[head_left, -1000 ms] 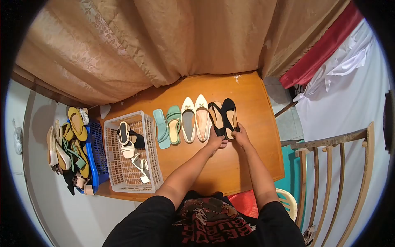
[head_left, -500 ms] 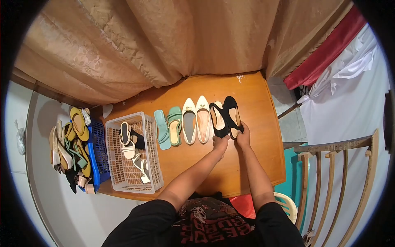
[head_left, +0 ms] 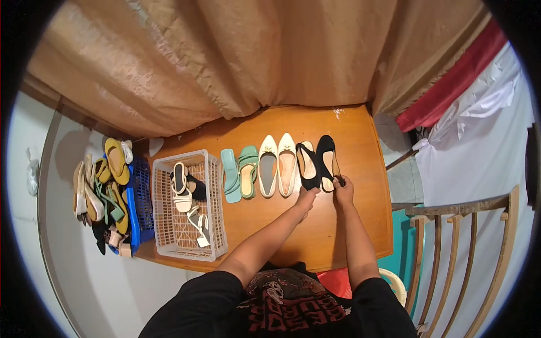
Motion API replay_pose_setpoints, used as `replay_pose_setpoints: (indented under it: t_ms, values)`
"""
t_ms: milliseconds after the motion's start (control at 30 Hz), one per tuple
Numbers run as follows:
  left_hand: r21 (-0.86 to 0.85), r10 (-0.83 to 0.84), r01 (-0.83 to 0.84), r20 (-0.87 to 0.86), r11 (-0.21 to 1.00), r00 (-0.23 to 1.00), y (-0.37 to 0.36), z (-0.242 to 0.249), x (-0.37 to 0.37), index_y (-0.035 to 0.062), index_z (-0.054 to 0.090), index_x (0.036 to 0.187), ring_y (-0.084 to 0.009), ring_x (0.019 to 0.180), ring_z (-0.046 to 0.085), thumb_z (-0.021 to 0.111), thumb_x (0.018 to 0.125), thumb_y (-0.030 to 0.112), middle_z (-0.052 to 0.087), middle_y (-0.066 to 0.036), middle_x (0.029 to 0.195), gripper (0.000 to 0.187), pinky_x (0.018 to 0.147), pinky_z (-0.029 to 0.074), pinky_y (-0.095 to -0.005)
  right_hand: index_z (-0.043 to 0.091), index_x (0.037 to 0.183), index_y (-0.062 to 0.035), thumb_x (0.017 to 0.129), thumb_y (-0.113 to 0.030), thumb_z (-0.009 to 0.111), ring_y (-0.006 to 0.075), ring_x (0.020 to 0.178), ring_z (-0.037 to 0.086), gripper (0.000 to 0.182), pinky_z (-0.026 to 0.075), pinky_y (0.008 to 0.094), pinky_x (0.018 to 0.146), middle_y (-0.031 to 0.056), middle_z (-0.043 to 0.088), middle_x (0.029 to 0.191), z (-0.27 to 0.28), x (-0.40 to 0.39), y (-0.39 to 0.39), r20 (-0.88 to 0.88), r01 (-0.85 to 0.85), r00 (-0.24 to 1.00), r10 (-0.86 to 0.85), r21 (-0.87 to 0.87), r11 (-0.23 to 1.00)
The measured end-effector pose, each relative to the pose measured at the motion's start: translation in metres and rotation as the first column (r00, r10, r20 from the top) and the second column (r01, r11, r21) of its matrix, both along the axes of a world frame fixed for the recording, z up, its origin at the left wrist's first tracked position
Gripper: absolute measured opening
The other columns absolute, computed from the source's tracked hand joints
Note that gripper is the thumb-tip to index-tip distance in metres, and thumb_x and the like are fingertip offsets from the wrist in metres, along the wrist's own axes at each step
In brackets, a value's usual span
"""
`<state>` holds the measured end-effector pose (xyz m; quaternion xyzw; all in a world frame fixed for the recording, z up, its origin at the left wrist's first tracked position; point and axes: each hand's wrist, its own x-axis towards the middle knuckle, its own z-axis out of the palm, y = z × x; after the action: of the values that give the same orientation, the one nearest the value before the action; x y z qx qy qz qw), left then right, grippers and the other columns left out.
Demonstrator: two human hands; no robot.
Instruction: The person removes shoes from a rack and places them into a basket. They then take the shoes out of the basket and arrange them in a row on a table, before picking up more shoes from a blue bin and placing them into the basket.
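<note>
Wooden worktop (head_left: 338,225) below tan curtain (head_left: 225,62). Black slingback pair (head_left: 316,163) just beyond fingers, rightmost in shoe row. Right hand (head_left: 343,190) seemingly pinching right shoe's heel; left hand (head_left: 307,197) fingers curled, touching left shoe's heel. White basket (head_left: 189,205) well left.

table (head_left: 338,225) | white basket (head_left: 217,225) | green sandals (head_left: 239,173) | cream flats (head_left: 278,164) | black slingbacks (head_left: 318,163)

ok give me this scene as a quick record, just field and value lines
surface: wooden table
left hand: at heel of left black shoe
right hand: touching heel of right black shoe
row beside: cream pair, green pair
white basket: holds white strappy heels
blue basket: heaped with sandals
</note>
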<state>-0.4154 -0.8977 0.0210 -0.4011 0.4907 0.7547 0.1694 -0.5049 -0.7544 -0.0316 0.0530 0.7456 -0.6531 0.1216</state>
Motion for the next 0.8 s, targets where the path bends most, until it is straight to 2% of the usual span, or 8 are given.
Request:
replay_pose_setpoints:
  t_ms: [67, 167, 267, 367, 500, 567, 733, 800]
  values:
    - [-0.013, -0.003, 0.003, -0.03, 1.0, 1.0, 0.0, -0.003, 0.001, 0.0106, 0.019, 0.147, -0.0297, 0.135, 0.037, 0.061, 0.083, 0.032, 0.036, -0.013, 0.146, 0.079, 0.097, 0.035, -0.0496, 0.062, 0.11, 0.0012, 0.086, -0.004, 0.069, 0.0139, 0.088, 0.06, 0.026, 0.048, 0.0269, 0.082, 0.0064, 0.065, 0.096, 0.008, 0.004, -0.006, -0.031, 0.013, 0.999, -0.014, -0.034, 0.999]
    - [-0.04, -0.034, 0.03, -0.098, 0.999, 0.995, -0.006, -0.015, 0.009, 0.0117, 0.021, 0.148, -0.0323, 0.137, 0.033, 0.061, 0.082, 0.033, 0.032, -0.012, 0.15, 0.08, 0.107, 0.028, -0.0567, 0.049, 0.127, 0.0007, 0.084, 0.002, 0.067, 0.0172, 0.096, 0.058, 0.047, 0.048, 0.0281, 0.086, 0.0082, 0.059, 0.11, -0.034, 0.006, -0.004, 0.069, 0.078, 0.996, -0.055, -0.398, 0.914]
    - [0.066, -0.054, 0.057, -0.052, 0.996, 0.997, -0.017, 0.014, 0.022, 0.0092, 0.016, 0.151, -0.0299, 0.138, 0.033, 0.059, 0.085, 0.036, 0.033, -0.013, 0.15, 0.083, 0.11, 0.026, -0.0536, 0.042, 0.133, -0.0002, 0.085, 0.002, 0.066, 0.0171, 0.094, 0.057, 0.054, 0.048, 0.0262, 0.085, 0.0085, 0.057, 0.113, -0.003, 0.021, -0.006, 0.033, 0.051, 0.999, -0.043, -0.284, 0.958]
    - [0.192, -0.074, 0.08, -0.035, 0.978, 0.997, -0.028, 0.006, 0.046, 0.0083, 0.008, 0.154, -0.0279, 0.14, 0.033, 0.057, 0.088, 0.037, 0.029, -0.012, 0.154, 0.087, 0.112, 0.025, -0.0483, 0.033, 0.137, -0.0021, 0.084, 0.005, 0.062, 0.0149, 0.093, 0.054, 0.061, 0.048, 0.025, 0.084, 0.0082, 0.052, 0.115, -0.027, 0.031, 0.005, 0.005, 0.083, 0.996, -0.084, -0.213, 0.974]
    - [0.223, -0.219, 0.236, -0.098, 0.946, 0.971, -0.046, 0.008, 0.098, 0.0083, 0.006, 0.154, -0.026, 0.141, 0.033, 0.045, 0.097, 0.04, 0.026, -0.01, 0.157, 0.076, 0.112, 0.026, -0.0431, 0.027, 0.139, -0.003, 0.082, 0.007, 0.057, 0.0122, 0.09, 0.05, 0.065, 0.047, 0.0239, 0.083, 0.007, 0.046, 0.114, -0.019, 0.063, 0.007, -0.048, 0.136, 0.987, -0.153, -0.262, 0.955]
    - [0.247, -0.24, 0.262, -0.118, 0.933, 0.964, -0.052, 0.0, 0.125, 0.0083, 0.007, 0.154, -0.0254, 0.14, 0.034, 0.039, 0.1, 0.041, 0.029, -0.009, 0.156, 0.072, 0.111, 0.029, -0.0407, 0.022, 0.141, -0.0035, 0.083, 0.009, 0.053, 0.0146, 0.092, 0.051, 0.067, 0.049, 0.0265, 0.084, 0.011, 0.043, 0.123, -0.009, 0.082, 0.005, 0.016, 0.181, 0.982, -0.186, -0.321, 0.93]
    - [0.277, -0.243, 0.271, -0.132, 0.922, 0.961, -0.071, 0.011, 0.202, 0.0139, 0.008, 0.155, -0.0236, 0.137, 0.038, 0.039, 0.101, 0.042, 0.03, -0.008, 0.156, 0.069, 0.106, 0.034, -0.0372, 0.044, 0.123, -0.0024, 0.083, 0.004, 0.053, 0.0084, 0.082, 0.047, 0.042, 0.045, 0.0194, 0.073, 0.0042, 0.05, 0.1, -0.027, 0.116, 0.007, -0.032, 0.114, 0.992, -0.119, -0.136, 0.984]
    - [0.307, -0.234, 0.268, -0.144, 0.913, 0.961, -0.082, 0.014, 0.227, 0.0149, 0.008, 0.156, -0.0231, 0.136, 0.039, 0.04, 0.101, 0.041, 0.031, -0.008, 0.155, 0.069, 0.106, 0.034, -0.0368, 0.055, 0.108, -0.0031, 0.085, 0.004, 0.054, 0.0076, 0.075, 0.05, 0.024, 0.044, 0.0192, 0.066, 0.0011, 0.056, 0.087, -0.03, 0.132, 0.0, 0.042, -0.061, 0.997, 0.063, -0.052, 0.997]
